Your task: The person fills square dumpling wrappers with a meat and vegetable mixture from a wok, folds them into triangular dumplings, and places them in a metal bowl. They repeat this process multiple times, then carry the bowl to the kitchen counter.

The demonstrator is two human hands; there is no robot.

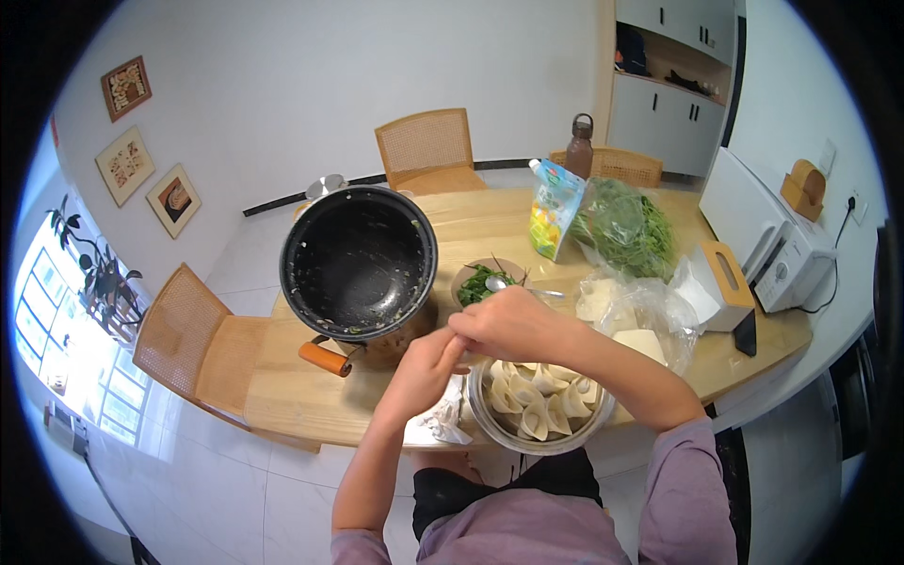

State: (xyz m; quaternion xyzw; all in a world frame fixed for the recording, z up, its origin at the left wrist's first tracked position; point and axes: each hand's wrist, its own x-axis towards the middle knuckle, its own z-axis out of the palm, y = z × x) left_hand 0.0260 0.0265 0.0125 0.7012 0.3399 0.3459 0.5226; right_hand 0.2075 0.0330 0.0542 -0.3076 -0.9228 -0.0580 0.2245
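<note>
My left hand and my right hand meet at the fingertips over the table's near side. Whatever lies between the fingers is mostly hidden. Just below and right of them, a round metal bowl holds several folded wontons. A bowl of chopped greens with a metal spoon lies beyond the hands. The large black pot, with bits of food stuck to its inner wall, stands to the left. To the right, pale wrappers lie by a clear plastic bag.
Crumpled white paper lies at the near edge. Farther right are a blue and yellow pouch, bagged leafy greens, a tissue box and a white microwave. The pot's orange handle sticks out. A brown bottle stands behind.
</note>
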